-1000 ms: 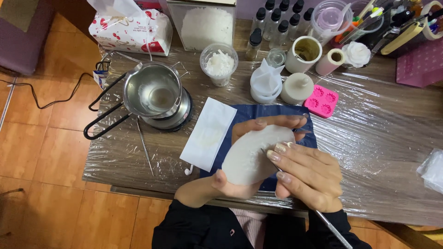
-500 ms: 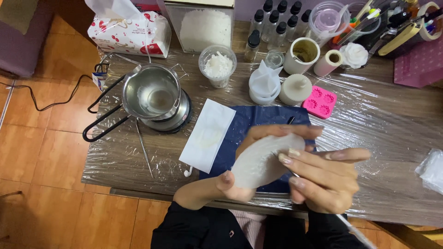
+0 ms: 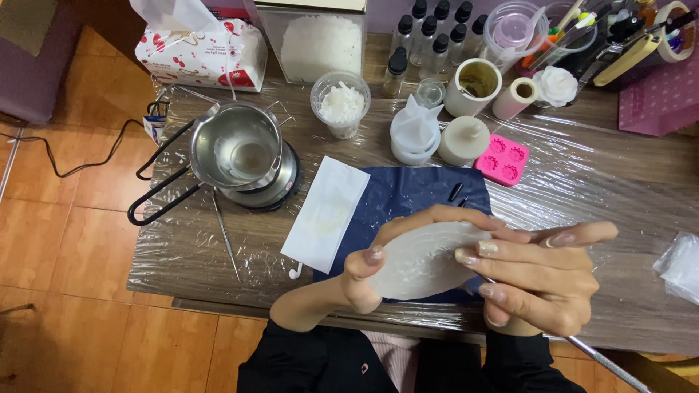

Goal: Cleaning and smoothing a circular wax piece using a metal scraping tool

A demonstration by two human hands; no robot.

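Translucent white silicone mold (image 3: 426,262) is held up over the navy mat (image 3: 408,200), long axis running lower-left to upper-right. Left hand (image 3: 371,273) cups it from below w/ thumb on the rim, right hand (image 3: 542,273) pinches the right end, fingers closed on it.

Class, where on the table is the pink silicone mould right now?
In the head view, the pink silicone mould lies right of centre, beside the cream round container, beyond the navy cloth.
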